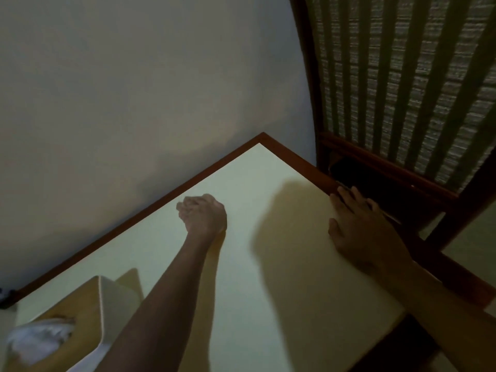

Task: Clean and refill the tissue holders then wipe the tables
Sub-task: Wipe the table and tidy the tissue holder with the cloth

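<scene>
1. Wiping stage, judged: left hand (202,216) fisted on table (268,264); cloth not visible, grip contents can't tell
2. Right hand (357,226) flat, fingers apart, bracing table edge
3. Tissue holder (107,304) near-left, tissue showing
4. Next: sweep toward far corner

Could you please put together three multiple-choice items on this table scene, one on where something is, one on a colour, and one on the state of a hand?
1. Where does the tissue holder stand on the table?
A. at its near left
B. at the far corner
C. under the right hand

2. What colour is the table's edge trim?
A. white
B. reddish brown
C. green

3. How does the right hand lie?
A. balled into a fist
B. gripping a cloth
C. flat, fingers straight, at the table's right edge

Answers:
1 A: the holder, with a white tissue sticking out, sits at the lower left of the view.
2 B: a reddish brown band frames the pale top.
3 C: its fingers are spread on the top by the trim, while the left hand is curled.
</scene>
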Motion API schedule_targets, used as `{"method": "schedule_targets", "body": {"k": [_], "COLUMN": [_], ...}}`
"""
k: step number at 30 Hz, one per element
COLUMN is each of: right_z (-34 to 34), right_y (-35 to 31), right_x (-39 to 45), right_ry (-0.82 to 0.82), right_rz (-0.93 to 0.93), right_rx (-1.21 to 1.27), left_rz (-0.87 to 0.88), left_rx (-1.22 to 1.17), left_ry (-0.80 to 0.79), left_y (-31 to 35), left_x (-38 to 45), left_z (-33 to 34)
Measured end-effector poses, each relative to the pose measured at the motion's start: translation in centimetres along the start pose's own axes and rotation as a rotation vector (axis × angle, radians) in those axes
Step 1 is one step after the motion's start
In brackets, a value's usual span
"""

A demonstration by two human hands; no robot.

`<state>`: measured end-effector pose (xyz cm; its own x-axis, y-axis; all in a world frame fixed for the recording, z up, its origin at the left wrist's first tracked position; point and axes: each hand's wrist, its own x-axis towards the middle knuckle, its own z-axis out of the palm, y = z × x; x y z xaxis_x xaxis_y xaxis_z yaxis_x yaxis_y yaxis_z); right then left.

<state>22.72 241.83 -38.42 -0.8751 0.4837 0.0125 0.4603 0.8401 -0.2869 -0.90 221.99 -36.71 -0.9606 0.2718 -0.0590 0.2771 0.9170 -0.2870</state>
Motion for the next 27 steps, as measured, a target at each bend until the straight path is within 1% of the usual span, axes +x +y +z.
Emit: {"method": "schedule_targets", "body": {"k": [3, 5, 8, 10, 11, 13, 14, 15, 17, 19, 20, 21, 23, 25, 27], "right_z": [0.3, 0.5, 0.2, 0.1, -0.1, -0.5, -0.8, -1.1, -1.5, -1.8, -2.2, -2.6, -3.4, -4.6, -5.8], "right_y": [0.1, 0.2, 0.2, 0.1, -0.1, -0.4, -0.7, -1.1, -2.2, -3.5, -4.4, -5.3, -7.6, -10.7, -14.2], "right_x": [0.1, 0.0, -0.3, -0.6, -0.6, -1.0, -1.2, -1.3, -1.8, -2.5, -2.9, -3.2, -3.7, -4.5, -5.8], "right_ry": [0.041, 0.087, 0.095, 0.088, 0.077, -0.009, -0.052, -0.053, -0.084, -0.103, -0.13, -0.136, -0.133, -0.203, -0.234], "right_rz": [-0.083, -0.172, -0.298, -0.393, -0.438, -0.481, -0.497, -0.519, -0.473, -0.399, -0.365, -0.344, -0.334, -0.297, -0.285], "right_rx": [0.01, 0.033, 0.075, 0.041, 0.021, -0.028, -0.048, -0.062, -0.14, -0.215, -0.251, -0.266, -0.221, -0.124, 0.041], "left_rz": [-0.003, 0.038, 0.119, 0.154, 0.191, 0.28, 0.313, 0.313, 0.299, 0.31, 0.32, 0.333, 0.327, 0.313, 0.276], "left_rx": [0.0, -0.014, -0.053, -0.089, -0.108, -0.152, -0.198, -0.278, -0.443, -0.603, -0.688, -0.74, -0.761, -0.8, -0.837], "left_ry": [-0.021, 0.018, 0.061, 0.072, 0.066, 0.06, 0.041, 0.018, -0.054, -0.202, -0.24, -0.238, -0.165, -0.018, 0.12], "left_y": [-0.4, -0.2, 0.4, 0.6, 0.5, 0.0, -0.3, -0.8, -2.1, -3.5, -4.2, -5.0, -6.7, -9.1, -12.4], "left_x": [-4.0, -7.2, -12.1, -14.6, -15.5, -16.6, -17.1, -17.4, -17.4, -17.1, -17.1, -17.3, -18.4, -19.6, -20.9], "left_z": [0.1, 0.5, 1.8, 2.1, 2.1, 2.2, 1.8, 1.2, 0.1, -1.3, -2.1, -2.8, -4.5, -5.8, -6.6]}}
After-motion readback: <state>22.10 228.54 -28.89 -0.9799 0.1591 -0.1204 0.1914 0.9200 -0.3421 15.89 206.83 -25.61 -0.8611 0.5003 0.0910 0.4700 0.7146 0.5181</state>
